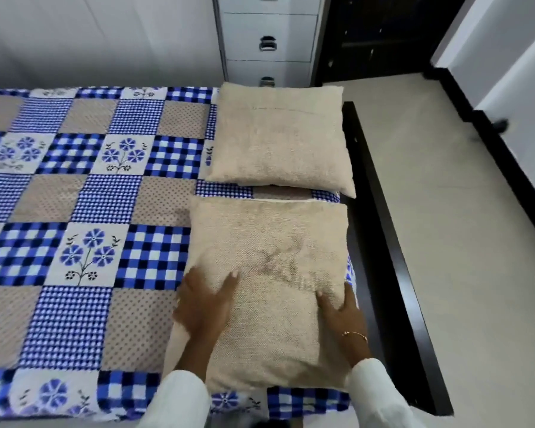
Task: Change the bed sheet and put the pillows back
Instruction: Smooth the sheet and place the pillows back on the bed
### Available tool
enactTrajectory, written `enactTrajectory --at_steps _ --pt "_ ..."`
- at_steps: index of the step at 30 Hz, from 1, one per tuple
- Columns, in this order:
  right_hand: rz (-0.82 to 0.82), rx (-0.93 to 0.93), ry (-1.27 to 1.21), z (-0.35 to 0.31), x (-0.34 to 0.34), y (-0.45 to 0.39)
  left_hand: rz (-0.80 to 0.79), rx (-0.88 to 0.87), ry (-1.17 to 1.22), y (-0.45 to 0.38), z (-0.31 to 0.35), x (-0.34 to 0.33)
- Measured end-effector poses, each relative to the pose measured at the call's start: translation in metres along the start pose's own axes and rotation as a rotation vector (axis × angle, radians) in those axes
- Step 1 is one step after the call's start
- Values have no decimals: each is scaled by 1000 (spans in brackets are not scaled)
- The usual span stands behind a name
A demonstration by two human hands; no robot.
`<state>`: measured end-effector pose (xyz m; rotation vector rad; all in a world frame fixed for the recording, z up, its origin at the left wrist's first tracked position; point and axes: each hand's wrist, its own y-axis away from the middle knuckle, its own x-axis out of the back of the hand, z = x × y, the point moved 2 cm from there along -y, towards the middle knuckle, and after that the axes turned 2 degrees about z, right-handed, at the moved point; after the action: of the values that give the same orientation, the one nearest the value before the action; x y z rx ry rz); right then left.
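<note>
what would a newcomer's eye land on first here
Probably the blue checked sheet with flower squares, covering the bed across the left. Next, two beige pillows along its right edge: the far pillow lies alone, while the left hand and right hand rest on the near pillow.

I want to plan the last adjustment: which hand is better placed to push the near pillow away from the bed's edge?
Right. The right hand lies on the near pillow at the side by the dark bed frame; the left hand lies on the inner side.
</note>
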<state>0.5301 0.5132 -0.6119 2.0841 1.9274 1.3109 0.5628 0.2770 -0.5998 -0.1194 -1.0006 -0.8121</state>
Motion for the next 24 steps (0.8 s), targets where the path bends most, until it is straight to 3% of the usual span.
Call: enactTrajectory --at_steps 2,5,10,13,18,24 --pt "-28 -4 -54 -5 -4 9 -146 247 188 0 -20 6" --pt "8 63 -139 -24 -10 25 -206 347 286 -9 -24 19" --pt "103 178 -162 -63 -17 56 -3 301 413 -17 -26 71" --pt "109 268 -131 -98 -28 86 4 275 491 -20 -40 114" --pt "52 387 -179 -161 -75 157 87 201 531 -37 -85 222" --pt "-41 483 -246 -227 -179 280 147 96 485 -63 -182 382"
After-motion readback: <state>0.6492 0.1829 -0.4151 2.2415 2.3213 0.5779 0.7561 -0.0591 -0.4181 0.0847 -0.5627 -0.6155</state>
